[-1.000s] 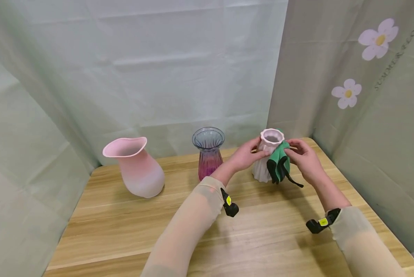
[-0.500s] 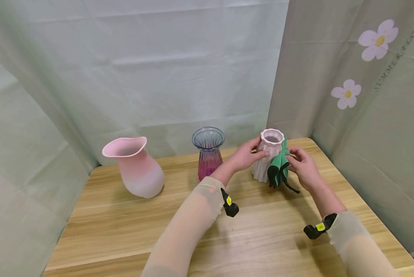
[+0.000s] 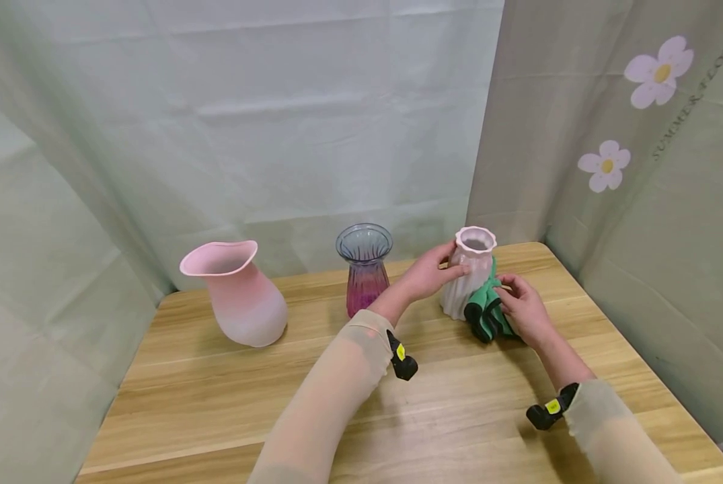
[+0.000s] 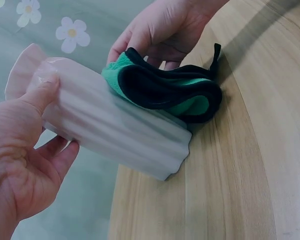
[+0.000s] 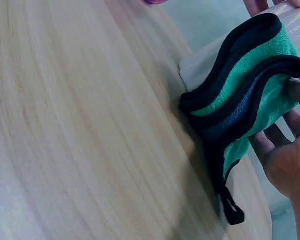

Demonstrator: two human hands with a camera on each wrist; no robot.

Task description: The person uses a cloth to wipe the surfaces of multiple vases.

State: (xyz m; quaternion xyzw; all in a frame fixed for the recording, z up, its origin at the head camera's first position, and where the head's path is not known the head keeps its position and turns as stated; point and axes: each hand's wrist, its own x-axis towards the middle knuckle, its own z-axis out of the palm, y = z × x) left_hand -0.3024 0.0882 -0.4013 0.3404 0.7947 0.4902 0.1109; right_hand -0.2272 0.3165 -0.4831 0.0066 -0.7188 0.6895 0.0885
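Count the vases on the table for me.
3: a pink-and-white vase at the left of the table, a blue-and-purple glass vase near the middle, and a pale ribbed vase to its right, held by the left hand. No others show.

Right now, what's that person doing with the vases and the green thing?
A person is busy with the ribbed, pinkish-white vase. The left hand grips it near the top. The right hand pinches a bunched green cloth with dark edges low along the vase's side, seemingly touching it. Farther left on the wooden table are a purple-and-blue glass vase and a big pink-and-white vase; neither is being held.
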